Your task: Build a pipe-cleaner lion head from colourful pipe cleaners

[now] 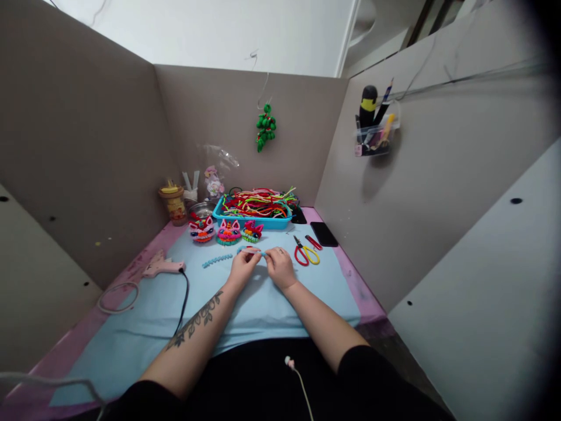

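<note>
My left hand and my right hand meet over the light blue cloth, fingers pinched close together. Between their fingertips is a small light blue pipe cleaner piece, mostly covered by the fingers. Left of my left hand lies a wavy blue pipe cleaner strip. Just beyond the hands stand three colourful fuzzy animal heads, a red-and-pink one, a pink one with teal edging and a magenta-and-green one. Scissors with red and yellow handles rest right of my right hand.
A blue tray heaped with colourful pipe cleaners stands at the back. A pink glue gun with its black cord lies left, near a white ring. A red cutter and a black phone lie right. Partition walls enclose the table.
</note>
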A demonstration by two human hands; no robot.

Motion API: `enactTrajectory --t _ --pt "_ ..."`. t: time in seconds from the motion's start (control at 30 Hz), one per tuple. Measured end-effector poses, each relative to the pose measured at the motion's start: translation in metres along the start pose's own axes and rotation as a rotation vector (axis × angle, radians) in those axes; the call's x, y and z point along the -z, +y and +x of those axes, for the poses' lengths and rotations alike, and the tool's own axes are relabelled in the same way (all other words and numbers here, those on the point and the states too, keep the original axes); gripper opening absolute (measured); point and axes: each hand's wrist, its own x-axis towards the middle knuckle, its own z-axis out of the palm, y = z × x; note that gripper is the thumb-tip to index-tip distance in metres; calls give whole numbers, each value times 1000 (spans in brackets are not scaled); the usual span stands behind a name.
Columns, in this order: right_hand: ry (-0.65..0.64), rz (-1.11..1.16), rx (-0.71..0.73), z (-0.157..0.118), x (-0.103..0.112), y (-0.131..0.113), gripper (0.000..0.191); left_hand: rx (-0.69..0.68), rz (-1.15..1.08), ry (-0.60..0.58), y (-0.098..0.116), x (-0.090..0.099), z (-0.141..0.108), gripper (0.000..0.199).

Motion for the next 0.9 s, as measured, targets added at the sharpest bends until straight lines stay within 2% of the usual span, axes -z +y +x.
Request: enactTrajectory --t 0.13,0.2,0.27,0.3,0.37,0.43,0.5,0.6,0.7,0.8,0.9 --pt "3 144 34 8 5 0 24 -3 -27 41 7 2 -1 26" --pt "19 206 30 24 7 1 30 35 -42 62 12 2 -2 27" --pt "2 207 -27 49 6 0 31 86 -48 23 16 1 -4 26" --pt "-50 186 -57 64 4 -2 29 112 -57 -22 17 0 -4 24" --pt "-245 122 -79 96 -7 -7 26 170 -117 -136 16 -3 -6 22" --pt "-454 87 -77 126 -26 -14 20 221 -215 -224 13 -7 -7 24" --pt "-559 52 -99 150 -49 -21 18 240 -274 -248 8 -8 -7 28" --pt "-625 -49 -138 172 -82 -30 23 177 -250 -193 1 -8 -7 25" --pt "-636 -117 -158 181 -105 -35 23 100 -242 -101 -1 -6 -4 29" --pt "-656 -165 -156 181 -113 -38 13 35 -245 6 -2 -6 -3 39" --pt "-647 -178 -120 183 -106 -41 13 -1 -194 36 -3 -6 -5 42"
